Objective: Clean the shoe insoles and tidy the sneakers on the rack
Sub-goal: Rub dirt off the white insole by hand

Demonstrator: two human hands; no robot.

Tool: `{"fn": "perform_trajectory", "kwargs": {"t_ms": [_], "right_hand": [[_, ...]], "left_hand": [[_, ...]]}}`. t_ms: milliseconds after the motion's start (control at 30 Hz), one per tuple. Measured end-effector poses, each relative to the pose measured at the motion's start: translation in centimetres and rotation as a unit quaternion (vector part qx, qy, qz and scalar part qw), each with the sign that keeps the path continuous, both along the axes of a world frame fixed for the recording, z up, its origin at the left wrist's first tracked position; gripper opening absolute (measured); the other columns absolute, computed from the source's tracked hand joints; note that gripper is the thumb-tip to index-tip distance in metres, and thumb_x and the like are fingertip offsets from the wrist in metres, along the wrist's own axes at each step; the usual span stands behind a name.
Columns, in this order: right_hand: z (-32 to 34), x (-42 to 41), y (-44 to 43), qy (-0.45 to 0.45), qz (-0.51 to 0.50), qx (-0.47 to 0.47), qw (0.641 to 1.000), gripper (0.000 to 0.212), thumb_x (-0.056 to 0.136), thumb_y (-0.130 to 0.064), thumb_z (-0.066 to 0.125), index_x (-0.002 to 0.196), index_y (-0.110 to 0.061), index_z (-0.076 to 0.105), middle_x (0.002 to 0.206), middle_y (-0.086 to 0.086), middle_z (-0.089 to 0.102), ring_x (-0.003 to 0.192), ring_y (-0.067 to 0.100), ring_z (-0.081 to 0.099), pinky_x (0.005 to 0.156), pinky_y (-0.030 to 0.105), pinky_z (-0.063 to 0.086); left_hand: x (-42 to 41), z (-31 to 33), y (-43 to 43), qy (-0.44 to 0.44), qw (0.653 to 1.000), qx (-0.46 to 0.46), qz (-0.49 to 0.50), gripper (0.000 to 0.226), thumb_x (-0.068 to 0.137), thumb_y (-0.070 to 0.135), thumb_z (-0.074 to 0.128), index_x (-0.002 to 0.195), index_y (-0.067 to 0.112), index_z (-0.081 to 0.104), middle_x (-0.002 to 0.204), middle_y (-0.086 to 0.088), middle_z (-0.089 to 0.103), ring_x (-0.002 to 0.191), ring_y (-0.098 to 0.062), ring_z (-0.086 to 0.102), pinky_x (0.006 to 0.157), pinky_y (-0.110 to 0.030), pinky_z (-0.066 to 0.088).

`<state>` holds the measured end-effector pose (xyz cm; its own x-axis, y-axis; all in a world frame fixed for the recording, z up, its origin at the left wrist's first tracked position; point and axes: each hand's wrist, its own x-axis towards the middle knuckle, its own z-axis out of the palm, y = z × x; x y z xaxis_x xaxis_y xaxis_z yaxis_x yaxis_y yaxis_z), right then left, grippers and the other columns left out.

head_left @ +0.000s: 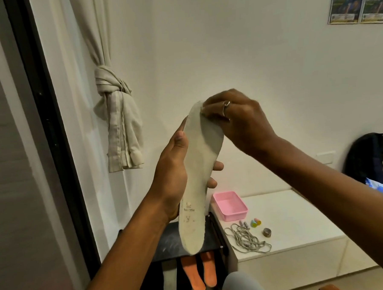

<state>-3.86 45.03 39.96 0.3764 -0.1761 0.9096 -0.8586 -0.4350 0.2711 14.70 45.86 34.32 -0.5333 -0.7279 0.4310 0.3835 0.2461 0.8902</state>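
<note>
Mid-frame, the left hand (172, 174) curls round the middle of the upright insole (197, 177), thumb in front. The right hand (240, 118) pinches its top end. Orange insoles (198, 275) lie at bottom centre.

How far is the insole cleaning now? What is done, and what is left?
Done: two orange insoles and a pale insole lie on a lower shelf of the rack; whether they are clean I cannot tell. In hand: the left hand holds the white insole, the right hand pinches its top end. Left: finishing this one; no sneakers are in view, so tidying probably remains.
</note>
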Motion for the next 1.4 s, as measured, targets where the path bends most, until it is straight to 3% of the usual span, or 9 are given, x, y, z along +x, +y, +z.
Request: {"fn": "perform_trajectory", "kwargs": {"t_ms": [133, 300, 500, 700, 867, 1067, 1200, 1300, 1400], "right_hand": [[-2.1, 0.9, 1.3, 0.129, 0.036, 0.038, 0.990, 0.011, 0.094, -0.005, 0.070, 0.102, 0.000, 0.077, 0.106, 0.014, 0.072, 0.095, 0.030, 0.068, 0.072, 0.042, 0.058], [0.0, -1.2, -0.3, 0.015, -0.013, 0.001, 1.000, 0.016, 0.090, 0.005, 0.069, 0.099, -0.005, 0.078, 0.104, 0.010, 0.073, 0.093, 0.029, 0.068, 0.071, 0.043, 0.057], [-2.5, 1.0, 1.8, 0.180, 0.050, 0.077, 0.979, 0.021, 0.085, 0.001, 0.078, 0.107, 0.001, 0.075, 0.110, 0.017, 0.071, 0.100, 0.032, 0.068, 0.074, 0.044, 0.060], [-0.1, 0.3, -0.3, -0.018, 0.004, 0.006, 1.000, 0.013, 0.088, 0.001, 0.072, 0.099, -0.003, 0.078, 0.103, 0.012, 0.073, 0.092, 0.030, 0.068, 0.072, 0.044, 0.058], [-1.9, 3.6, 1.2, 0.040, 0.081, 0.043, 0.995, 0.013, 0.089, -0.004, 0.074, 0.101, -0.003, 0.078, 0.106, 0.012, 0.073, 0.096, 0.026, 0.069, 0.081, 0.034, 0.059], [-0.5, 2.5, -0.7, -0.125, 0.064, 0.019, 0.990, 0.014, 0.085, 0.003, 0.072, 0.095, -0.003, 0.080, 0.101, 0.010, 0.074, 0.091, 0.023, 0.070, 0.078, 0.038, 0.058], [-2.8, 4.6, 1.9, -0.033, 0.114, 0.042, 0.992, 0.013, 0.088, -0.004, 0.073, 0.100, -0.003, 0.078, 0.105, 0.012, 0.074, 0.096, 0.021, 0.070, 0.085, 0.026, 0.057], [-1.4, 2.9, 0.7, -0.051, 0.083, 0.022, 0.995, 0.013, 0.088, -0.002, 0.073, 0.099, -0.003, 0.079, 0.104, 0.011, 0.074, 0.094, 0.025, 0.070, 0.079, 0.037, 0.059], [-0.1, 1.1, -0.6, -0.102, 0.050, 0.011, 0.994, 0.013, 0.087, 0.001, 0.072, 0.098, -0.003, 0.079, 0.103, 0.011, 0.074, 0.092, 0.024, 0.070, 0.076, 0.042, 0.059]], "left_hand": [[-0.1, -0.1, -0.2, 0.018, 1.000, 0.008, 0.011, 0.045, 0.108, 0.047, 0.024, 0.146, 0.038, 0.046, 0.115, -0.020, 0.069, 0.084, -0.033, 0.069, 0.062, -0.040, 0.054], [0.1, -0.1, 0.1, -0.002, 1.000, -0.001, -0.002, 0.045, 0.108, 0.049, 0.022, 0.147, 0.043, 0.043, 0.121, -0.022, 0.065, 0.072, -0.025, 0.070, 0.056, -0.036, 0.054], [0.1, -0.1, -0.4, 0.019, 1.000, 0.016, 0.014, 0.046, 0.108, 0.047, 0.026, 0.145, 0.033, 0.049, 0.112, -0.022, 0.068, 0.079, -0.031, 0.069, 0.059, -0.041, 0.056], [0.2, -0.1, -0.1, -0.025, 1.000, 0.002, -0.003, 0.049, 0.106, 0.051, 0.021, 0.147, 0.037, 0.044, 0.117, -0.024, 0.066, 0.067, -0.023, 0.069, 0.055, -0.034, 0.053], [0.3, -0.1, -0.6, -0.010, 1.000, 0.022, 0.002, 0.053, 0.106, 0.052, 0.024, 0.138, 0.022, 0.053, 0.107, -0.024, 0.070, 0.074, -0.031, 0.070, 0.057, -0.037, 0.055], [0.0, -0.3, -0.3, -0.038, 0.999, 0.012, 0.002, 0.050, 0.106, 0.053, 0.020, 0.145, 0.037, 0.045, 0.115, -0.021, 0.069, 0.073, -0.026, 0.071, 0.058, -0.036, 0.055], [0.2, -0.3, -0.6, -0.018, 0.999, 0.045, 0.013, 0.051, 0.105, 0.054, 0.027, 0.137, 0.025, 0.054, 0.115, -0.019, 0.069, 0.080, -0.030, 0.072, 0.064, -0.043, 0.057], [-0.1, -0.3, -0.4, -0.047, 0.998, 0.034, 0.005, 0.058, 0.104, 0.058, 0.020, 0.139, 0.025, 0.053, 0.106, -0.020, 0.073, 0.075, -0.030, 0.068, 0.061, -0.037, 0.055], [-0.6, -0.4, 0.1, -0.051, 0.999, 0.007, -0.009, 0.050, 0.104, 0.057, 0.017, 0.147, 0.046, 0.041, 0.106, -0.018, 0.073, 0.076, -0.035, 0.066, 0.066, -0.040, 0.054]]}}
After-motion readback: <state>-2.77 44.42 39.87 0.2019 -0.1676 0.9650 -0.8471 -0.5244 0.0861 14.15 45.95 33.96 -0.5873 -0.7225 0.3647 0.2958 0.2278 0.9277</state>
